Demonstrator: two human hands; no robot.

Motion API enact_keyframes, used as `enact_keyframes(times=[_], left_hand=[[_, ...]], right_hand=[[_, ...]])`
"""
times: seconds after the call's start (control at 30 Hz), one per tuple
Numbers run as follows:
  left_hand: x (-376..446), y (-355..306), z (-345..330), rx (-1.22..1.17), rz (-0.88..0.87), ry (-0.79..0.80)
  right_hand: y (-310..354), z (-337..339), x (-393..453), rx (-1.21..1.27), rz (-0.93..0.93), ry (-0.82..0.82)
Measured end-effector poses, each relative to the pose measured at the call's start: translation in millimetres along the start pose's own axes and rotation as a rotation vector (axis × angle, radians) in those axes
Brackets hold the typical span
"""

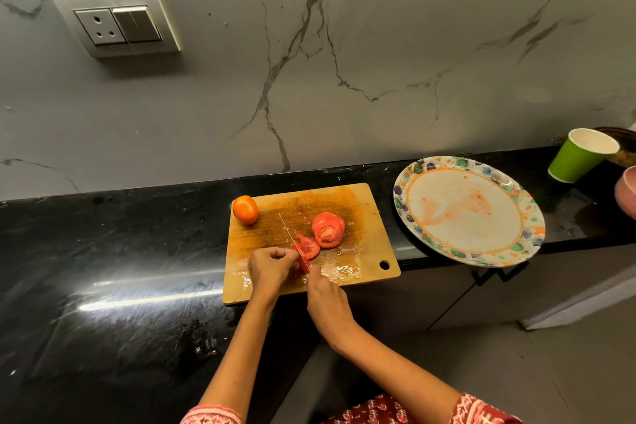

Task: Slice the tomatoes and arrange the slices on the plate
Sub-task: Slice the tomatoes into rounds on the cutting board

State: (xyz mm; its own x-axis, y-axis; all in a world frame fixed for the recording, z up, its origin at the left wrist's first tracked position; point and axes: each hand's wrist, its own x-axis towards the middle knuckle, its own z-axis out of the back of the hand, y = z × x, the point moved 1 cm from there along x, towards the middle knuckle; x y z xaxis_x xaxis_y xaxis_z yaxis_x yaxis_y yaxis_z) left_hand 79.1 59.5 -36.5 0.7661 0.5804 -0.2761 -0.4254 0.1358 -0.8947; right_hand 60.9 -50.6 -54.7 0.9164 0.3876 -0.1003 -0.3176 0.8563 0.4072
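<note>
Right hand (325, 296): gripped the knife (292, 241), blade laid across the wet wooden cutting board (364, 217). Left hand (270, 263): fingers curled, pinched a tomato slice (307, 246) against the blade. Cut tomato (328, 229): just beside that slice. Whole tomato (245, 209): board's far left corner. Patterned plate (468, 210): right, juice-smeared, overhanging the black counter (103, 251). Green paper cup (581, 155): beyond the plate.
</note>
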Motion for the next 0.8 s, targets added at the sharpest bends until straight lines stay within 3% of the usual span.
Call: enact_keyframes(times=[0.27,0.57,0.8], left_hand=[[3.7,9.6,0.5,-0.087,0.002,-0.006],[14.7,20.0,-3.4,-0.170,0.080,0.175],[14.2,18.1,-6.8,-0.152,0.059,0.121]], right_hand=[[-1.5,-8.3,6.7,0.014,-0.002,-0.015],[-10.5,-9.6,13.1,0.095,-0.017,0.000],[-10.6,-2.9,14.4,0.086,-0.001,0.001]])
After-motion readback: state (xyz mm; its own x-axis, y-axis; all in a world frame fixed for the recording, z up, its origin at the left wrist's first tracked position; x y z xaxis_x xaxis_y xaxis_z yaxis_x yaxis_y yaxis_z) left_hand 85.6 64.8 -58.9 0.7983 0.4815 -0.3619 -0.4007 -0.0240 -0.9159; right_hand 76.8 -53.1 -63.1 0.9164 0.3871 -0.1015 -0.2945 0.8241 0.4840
